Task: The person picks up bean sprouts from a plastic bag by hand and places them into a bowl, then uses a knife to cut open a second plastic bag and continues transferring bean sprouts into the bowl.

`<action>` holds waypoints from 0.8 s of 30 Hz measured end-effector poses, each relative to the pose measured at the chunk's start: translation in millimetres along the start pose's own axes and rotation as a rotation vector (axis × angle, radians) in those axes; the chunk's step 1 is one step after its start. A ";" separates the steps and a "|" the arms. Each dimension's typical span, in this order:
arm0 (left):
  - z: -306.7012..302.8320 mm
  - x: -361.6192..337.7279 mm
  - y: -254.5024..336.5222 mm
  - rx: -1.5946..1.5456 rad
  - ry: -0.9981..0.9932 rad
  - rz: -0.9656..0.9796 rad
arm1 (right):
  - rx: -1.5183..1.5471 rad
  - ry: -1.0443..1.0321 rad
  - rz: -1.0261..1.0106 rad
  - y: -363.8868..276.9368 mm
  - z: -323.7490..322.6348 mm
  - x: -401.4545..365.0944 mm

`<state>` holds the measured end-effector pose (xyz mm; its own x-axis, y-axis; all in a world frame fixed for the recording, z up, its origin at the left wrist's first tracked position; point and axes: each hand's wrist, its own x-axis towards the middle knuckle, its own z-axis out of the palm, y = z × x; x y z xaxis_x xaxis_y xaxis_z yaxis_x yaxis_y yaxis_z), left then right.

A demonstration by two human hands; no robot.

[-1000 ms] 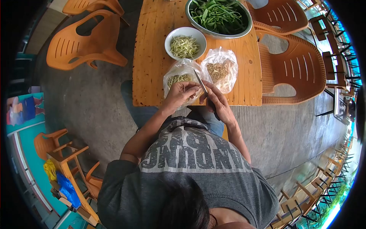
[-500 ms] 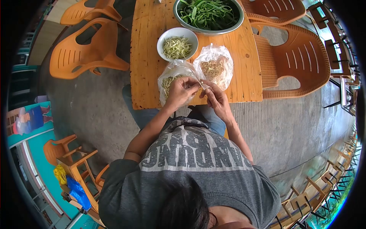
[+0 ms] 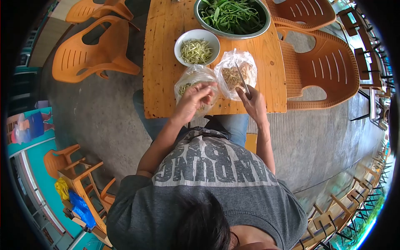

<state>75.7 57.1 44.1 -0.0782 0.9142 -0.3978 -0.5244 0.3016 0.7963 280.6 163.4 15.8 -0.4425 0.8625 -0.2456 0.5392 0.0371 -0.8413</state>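
Observation:
My right hand (image 3: 255,103) grips a small knife (image 3: 242,77), its blade pointing away over the right plastic bag. That open bag (image 3: 228,62) holds thin brownish trimmings (image 3: 233,77). My left hand (image 3: 193,101) hovers over the left clear plastic bag (image 3: 196,74), its fingers curled together; whatever they pinch is too small and blurred to make out. Pale bean sprouts (image 3: 183,88) show inside the left bag, partly hidden by my hand. Just beyond, a white bowl (image 3: 177,45) contains pale yellow-green sprouts (image 3: 196,51).
A metal basin (image 3: 266,26) of green leafy stems (image 3: 231,16) stands at the far right of the wooden table (image 3: 162,62). Orange plastic chairs flank it, one at left (image 3: 114,46) and one at right (image 3: 339,66). The table's near edge lies just above my lap.
My hands have moved apart from their meeting point between the bags. The right hand has shifted right and the knife blade now shows clearly; the left has stayed near the left bag.

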 end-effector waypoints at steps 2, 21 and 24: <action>-15.4 -7.4 9.7 -0.100 0.030 0.057 | -0.266 0.060 -0.044 9.4 -3.1 9.2; -78.6 -38.9 6.8 -0.271 0.202 0.188 | -0.224 0.005 -0.280 -33.1 110.8 5.2; -81.8 -40.7 -5.8 -0.262 0.182 0.155 | -0.246 0.018 -0.295 -22.4 111.9 10.2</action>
<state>12.5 -4.0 18.3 -0.3110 0.8733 -0.3750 -0.6921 0.0623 0.7191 183.8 114.9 -21.8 -0.5925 0.8056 0.0000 0.5475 0.4027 -0.7335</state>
